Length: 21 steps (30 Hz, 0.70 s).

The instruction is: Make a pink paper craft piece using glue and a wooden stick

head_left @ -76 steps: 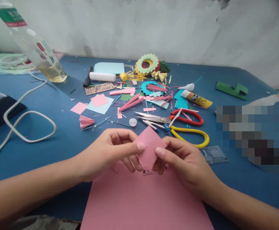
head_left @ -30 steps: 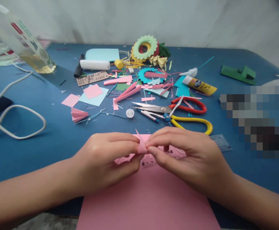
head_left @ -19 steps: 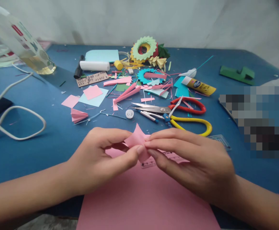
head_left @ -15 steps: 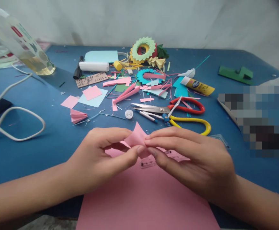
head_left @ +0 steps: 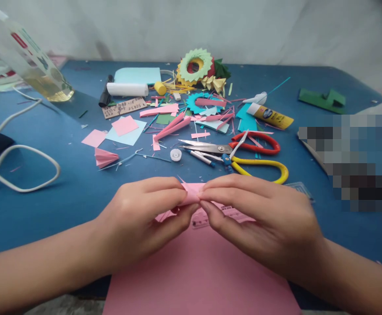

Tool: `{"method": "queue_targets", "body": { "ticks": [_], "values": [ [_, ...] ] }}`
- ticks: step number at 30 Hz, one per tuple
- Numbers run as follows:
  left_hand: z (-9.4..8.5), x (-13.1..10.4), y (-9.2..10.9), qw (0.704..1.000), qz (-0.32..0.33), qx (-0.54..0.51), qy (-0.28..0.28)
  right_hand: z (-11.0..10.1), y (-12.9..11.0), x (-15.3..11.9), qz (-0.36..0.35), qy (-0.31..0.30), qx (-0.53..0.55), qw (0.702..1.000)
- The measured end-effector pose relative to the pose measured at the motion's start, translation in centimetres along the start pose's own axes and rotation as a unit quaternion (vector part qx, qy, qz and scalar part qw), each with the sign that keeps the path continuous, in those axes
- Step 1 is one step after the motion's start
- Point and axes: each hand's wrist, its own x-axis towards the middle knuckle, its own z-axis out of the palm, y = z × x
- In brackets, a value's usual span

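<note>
Between my two hands is a small folded piece of pink paper (head_left: 192,195). My left hand (head_left: 148,214) pinches its left side, with the thumb below and the fingers on top. My right hand (head_left: 259,218) grips the right side between thumb and fingertips. Both hands are above a large pink sheet (head_left: 204,271) that lies at the table's front edge. A clear ruler with dark markings (head_left: 207,222) shows on the sheet, partly behind my hands. To the left, a folded pink paper fan shape (head_left: 105,158) rests on the blue table (head_left: 46,218).
Scissors with red and yellow handles (head_left: 230,151) lie just beyond my hands. Behind are paper scraps (head_left: 174,124), a glue tube (head_left: 271,116), paper rings (head_left: 195,65) and a green stapler-like object (head_left: 322,100). A bottle (head_left: 43,65) and white cable (head_left: 23,148) are at left.
The pink paper has been folded down further; its raised corner is lower. My left fingers have closed in over it, while my right hand has hardly moved.
</note>
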Motion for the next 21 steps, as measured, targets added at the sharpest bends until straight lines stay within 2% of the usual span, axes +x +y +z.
{"method": "queue_targets", "body": {
  "ticks": [8,15,21],
  "values": [
    [0.30,-0.16,-0.35,1.000,0.018,0.010,-0.013,-0.03,0.29,-0.08,0.011,-0.042,0.024,0.999],
    [0.35,-0.11,-0.36,0.999,0.014,-0.037,-0.007,-0.37,0.40,0.17,0.029,-0.046,0.059,0.997],
    [-0.11,0.38,0.11,0.999,-0.008,-0.035,-0.008,-0.59,0.19,0.41,0.050,-0.048,0.085,0.994]
  ]
}}
